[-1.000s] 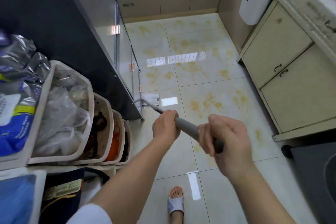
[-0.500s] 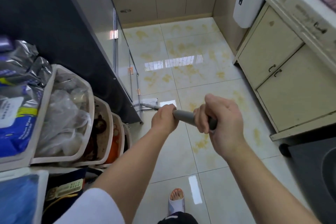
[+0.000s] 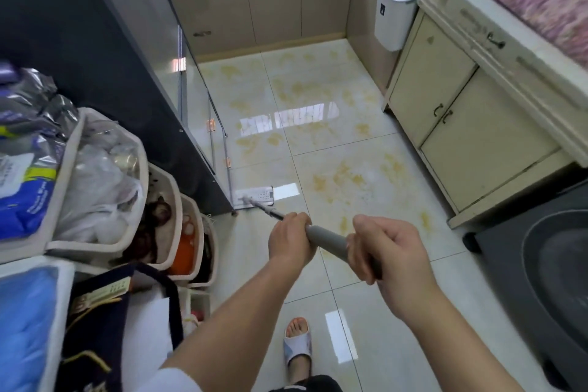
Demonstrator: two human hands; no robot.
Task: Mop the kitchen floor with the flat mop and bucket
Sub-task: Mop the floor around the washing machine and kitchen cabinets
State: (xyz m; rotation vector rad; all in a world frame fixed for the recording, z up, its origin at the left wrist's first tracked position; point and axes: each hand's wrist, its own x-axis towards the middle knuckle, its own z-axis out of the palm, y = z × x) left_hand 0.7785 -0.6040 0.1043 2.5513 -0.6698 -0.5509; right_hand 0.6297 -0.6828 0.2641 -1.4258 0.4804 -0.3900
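Note:
Both hands grip the grey mop handle point(image 3: 327, 240). My left hand point(image 3: 291, 240) holds it lower down, and my right hand point(image 3: 386, 256) holds the upper end. The thin pole runs forward and left to the white flat mop head point(image 3: 254, 195), which lies flat on the glossy tiled floor point(image 3: 318, 124) beside the bottom corner of the dark cabinet point(image 3: 105, 73). The tiles are cream with yellow marbling and shine as if wet. No bucket is in view.
Stacked storage bins point(image 3: 105, 188) full of bags and food line the left. Cream cupboards point(image 3: 471, 124) run along the right, with a white hanging waste bin point(image 3: 393, 14) farther back. A dark washing machine point(image 3: 541, 280) sits at lower right. My slippered foot point(image 3: 297, 345) stands on the floor below.
The mop head stays by the cabinet corner while the view tilts slightly up. My hands have shifted a little along with the handle, keeping their grip.

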